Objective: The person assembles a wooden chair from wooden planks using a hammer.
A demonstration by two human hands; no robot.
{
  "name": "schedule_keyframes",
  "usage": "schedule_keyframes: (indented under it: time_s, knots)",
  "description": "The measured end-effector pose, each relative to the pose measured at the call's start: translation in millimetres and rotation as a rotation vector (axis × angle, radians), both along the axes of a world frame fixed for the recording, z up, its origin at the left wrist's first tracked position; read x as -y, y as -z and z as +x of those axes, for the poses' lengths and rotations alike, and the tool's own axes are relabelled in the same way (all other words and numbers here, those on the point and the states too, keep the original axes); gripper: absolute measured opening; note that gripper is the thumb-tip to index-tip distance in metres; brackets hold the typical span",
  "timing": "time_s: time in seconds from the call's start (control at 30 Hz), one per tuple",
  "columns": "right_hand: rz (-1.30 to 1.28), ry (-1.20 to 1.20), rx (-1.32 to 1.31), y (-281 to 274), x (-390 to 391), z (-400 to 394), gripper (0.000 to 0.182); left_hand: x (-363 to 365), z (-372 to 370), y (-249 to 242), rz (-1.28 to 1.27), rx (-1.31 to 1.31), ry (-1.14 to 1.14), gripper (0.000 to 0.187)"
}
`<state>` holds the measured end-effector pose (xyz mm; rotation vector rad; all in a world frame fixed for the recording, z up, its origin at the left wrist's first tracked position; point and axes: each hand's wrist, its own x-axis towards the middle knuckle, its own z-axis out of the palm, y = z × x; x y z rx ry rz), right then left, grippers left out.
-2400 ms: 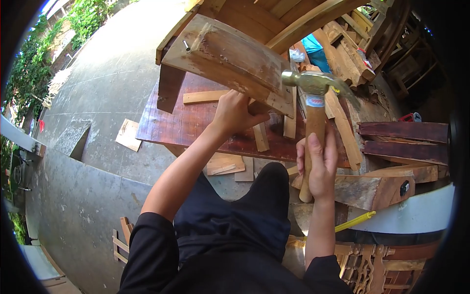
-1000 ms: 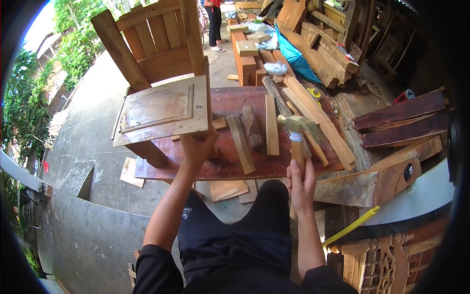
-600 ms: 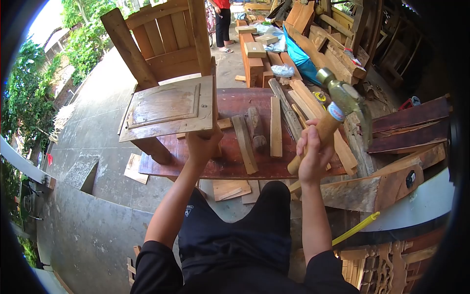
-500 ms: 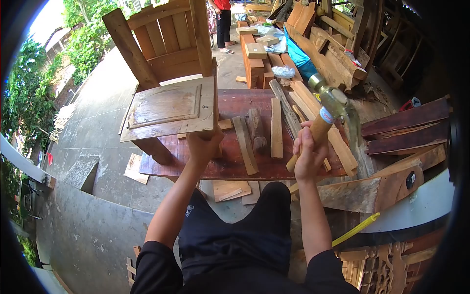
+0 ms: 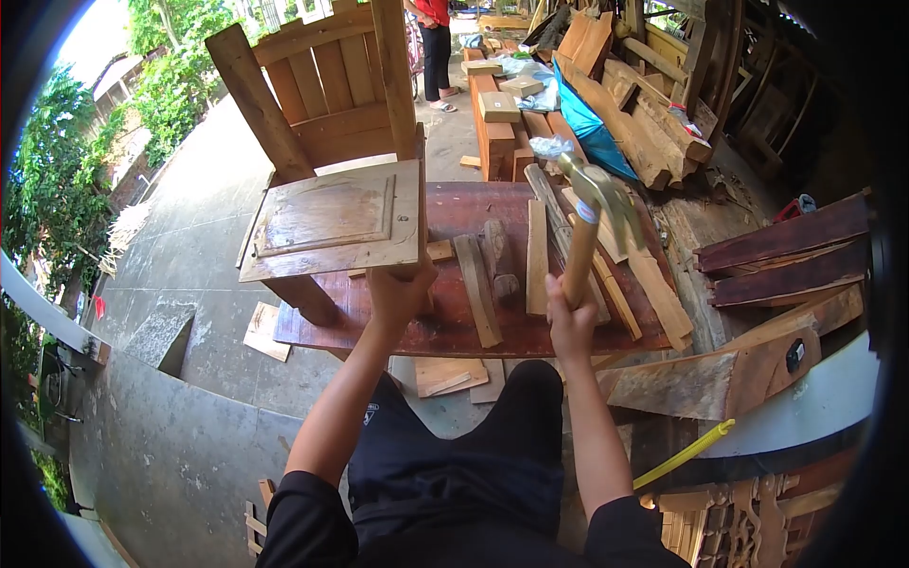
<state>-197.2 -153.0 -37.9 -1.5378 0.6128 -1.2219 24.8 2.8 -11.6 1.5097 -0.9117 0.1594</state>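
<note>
A small wooden chair (image 5: 327, 220) with a slatted back and a panelled seat stands on a dark red table (image 5: 454, 204). My left hand (image 5: 400, 292) is closed at the chair's front right corner, under the seat edge, its fingers partly hidden by the seat. In my right hand (image 5: 573, 327) is a claw hammer (image 5: 587, 227), gripped by its wooden handle with the metal head up. The hammer is raised over the right part of the table, apart from the chair. Wood strips (image 5: 478, 289) lie on the table between my hands.
Stacked timber and boxes (image 5: 498, 107) stand behind the table, by a blue sheet (image 5: 592, 118). Dark planks (image 5: 781, 251) lie at the right, above a yellow tube (image 5: 686, 454). A person (image 5: 436, 47) stands at the back. Boards (image 5: 450, 376) lie on the floor below the table.
My right hand has moved left and slightly down with the hammer, bringing its head closer to the chair. My left hand keeps its hold; the whole view has shifted slightly.
</note>
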Motion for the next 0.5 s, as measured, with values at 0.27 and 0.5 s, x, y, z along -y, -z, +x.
schedule_keyframes:
  time_s: [0.27,0.5]
  knots:
    - [-0.090,0.078,-0.045,13,0,1,0.027,2,-9,-12,-0.047,0.003,-0.036,0.014]
    - [0.189,-0.090,0.117,23,4,-7,0.028,4,-3,2,-0.066,0.020,-0.088,0.020]
